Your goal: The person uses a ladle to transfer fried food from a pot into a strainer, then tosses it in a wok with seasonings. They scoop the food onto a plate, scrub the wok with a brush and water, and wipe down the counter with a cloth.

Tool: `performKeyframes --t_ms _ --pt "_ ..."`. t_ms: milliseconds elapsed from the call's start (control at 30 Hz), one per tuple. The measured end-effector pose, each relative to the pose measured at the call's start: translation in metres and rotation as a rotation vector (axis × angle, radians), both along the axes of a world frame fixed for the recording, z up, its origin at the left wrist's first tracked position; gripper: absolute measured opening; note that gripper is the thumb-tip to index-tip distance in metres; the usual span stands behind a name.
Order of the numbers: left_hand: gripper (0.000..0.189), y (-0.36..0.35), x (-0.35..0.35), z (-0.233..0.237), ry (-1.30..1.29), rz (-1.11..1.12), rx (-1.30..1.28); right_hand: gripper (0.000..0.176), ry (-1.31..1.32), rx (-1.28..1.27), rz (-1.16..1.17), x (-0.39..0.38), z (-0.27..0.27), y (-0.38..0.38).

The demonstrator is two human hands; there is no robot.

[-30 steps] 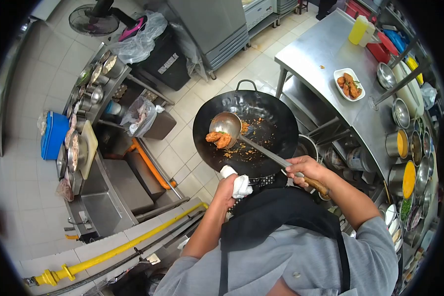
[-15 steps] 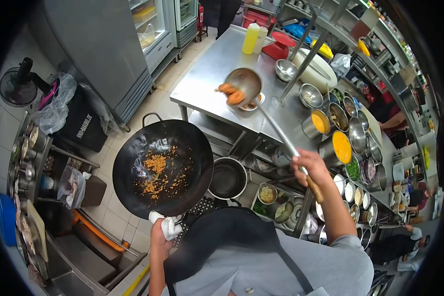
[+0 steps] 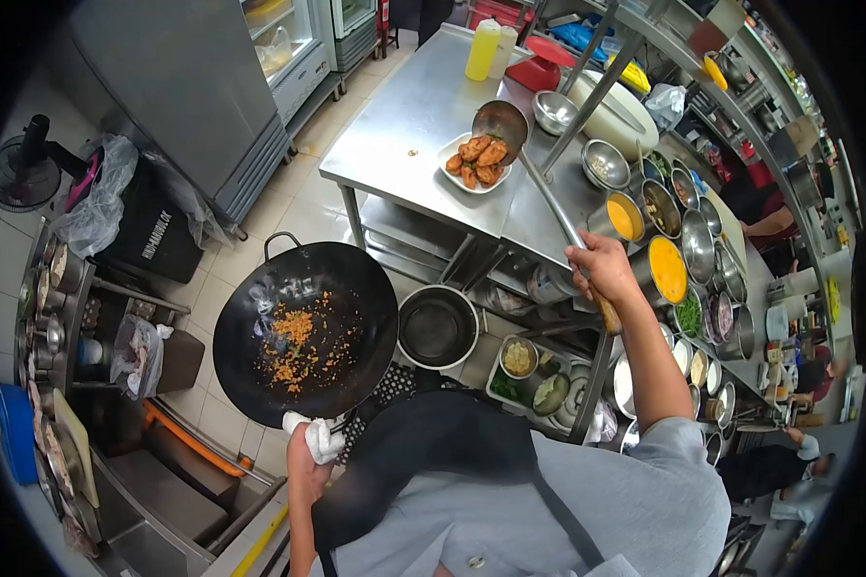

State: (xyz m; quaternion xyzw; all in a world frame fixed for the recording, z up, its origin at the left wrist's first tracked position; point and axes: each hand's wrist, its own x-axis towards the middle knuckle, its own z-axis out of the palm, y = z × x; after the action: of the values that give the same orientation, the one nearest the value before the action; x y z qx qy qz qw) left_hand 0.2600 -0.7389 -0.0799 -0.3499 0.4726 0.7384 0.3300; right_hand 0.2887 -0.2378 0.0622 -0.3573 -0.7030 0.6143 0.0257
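Observation:
My left hand [image 3: 303,460] grips the black wok [image 3: 305,331] by its handle through a white cloth [image 3: 318,438]; orange crumbs lie in the wok's bottom. My right hand [image 3: 601,269] holds the long metal ladle [image 3: 502,123] by its wooden handle. The ladle's bowl is tipped over the edge of a white dish [image 3: 471,165] of orange fried pieces on the steel table [image 3: 404,125].
A smaller black pot [image 3: 438,327] sits just right of the wok. Steel tubs of sauces and ingredients [image 3: 666,269] line the right side. Squeeze bottles [image 3: 484,50] stand at the table's far end. A grey fridge [image 3: 192,87] and bagged bins [image 3: 115,207] lie left.
The ladle carried fried pieces from the wok to the table and emptied them onto the white dish. The wok stayed held in my left hand.

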Motion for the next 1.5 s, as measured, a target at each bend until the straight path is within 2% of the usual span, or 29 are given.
performKeyframes --t_ms 67,200,267,400,467,500,567,733,800,833,900,967,1000,1100,1233,1300,1333,1367,1433,1500 --pt "0.016 -0.001 0.001 0.000 -0.031 -0.006 -0.031 0.029 -0.013 0.036 -0.005 -0.001 -0.001 0.000" --pt "0.017 -0.005 0.004 -0.006 -0.040 -0.016 -0.028 0.022 0.016 0.075 0.010 -0.002 -0.001 -0.002" --pt "0.018 -0.005 0.004 -0.008 -0.037 0.016 -0.016 0.038 -0.036 0.236 0.019 -0.004 -0.009 -0.003" --pt "0.019 -0.006 0.004 -0.009 -0.063 0.030 -0.021 0.040 0.004 0.333 0.035 -0.008 -0.039 0.010" --pt "0.019 -0.006 0.005 -0.012 -0.079 0.029 -0.054 0.045 -0.079 0.530 0.058 -0.012 -0.048 0.011" --pt "0.019 -0.007 0.005 -0.014 -0.079 0.035 -0.051 0.045 -0.078 0.532 0.064 -0.012 -0.056 0.013" --pt "0.019 -0.009 0.007 -0.018 -0.056 0.035 -0.041 0.050 -0.027 0.752 0.049 -0.010 -0.068 0.016" --pt "0.017 -0.004 0.005 -0.009 -0.077 0.052 -0.024 0.049 0.100 0.789 0.046 -0.007 -0.060 -0.002" --pt "0.017 -0.005 0.005 -0.013 -0.080 0.048 -0.014 0.045 0.012 0.333 -0.025 -0.008 -0.037 -0.017" --pt "0.017 -0.007 0.006 -0.018 -0.066 0.049 0.014 0.045 0.014 0.337 -0.025 -0.009 -0.030 -0.023" --pt "0.017 -0.010 0.009 -0.022 -0.053 0.048 0.045 0.038 0.066 0.085 -0.142 -0.011 -0.022 -0.030" --pt "0.019 -0.013 0.012 -0.023 -0.049 -0.010 0.123 0.035 0.127 0.078 -0.157 -0.003 -0.027 -0.031" --pt "0.018 -0.013 0.015 -0.028 -0.043 0.051 0.154 0.033 0.184 0.061 -0.167 0.002 -0.031 -0.033" --pt "0.015 -0.029 0.027 -0.066 0.026 0.067 0.136 0.035 0.205 -0.102 -0.019 0.021 -0.003 -0.065" --pt "0.014 -0.001 0.011 -0.011 0.174 0.069 -0.151 0.047 0.131 -0.287 0.205 0.016 -0.006 -0.130" --pt "0.014 0.004 0.006 -0.017 0.223 0.091 -0.075 0.050 0.042 -0.048 0.406 -0.015 -0.013 -0.159" --pt "0.014 0.006 0.002 -0.017 0.265 0.100 -0.078 0.051 0.090 0.101 0.509 -0.032 -0.032 -0.167" --pt "0.014 0.009 -0.003 -0.018 0.307 0.110 -0.080 0.052 0.200 0.413 0.603 -0.051 -0.052 -0.175" --pt "0.016 0.012 -0.011 -0.015 0.343 0.114 -0.058 0.052 0.186 0.455 0.604 -0.088 -0.079 -0.197" --pt "0.018 0.020 -0.023 -0.006 0.441 0.137 -0.031 0.058 0.330 0.778 0.700 -0.104 -0.099 -0.217"
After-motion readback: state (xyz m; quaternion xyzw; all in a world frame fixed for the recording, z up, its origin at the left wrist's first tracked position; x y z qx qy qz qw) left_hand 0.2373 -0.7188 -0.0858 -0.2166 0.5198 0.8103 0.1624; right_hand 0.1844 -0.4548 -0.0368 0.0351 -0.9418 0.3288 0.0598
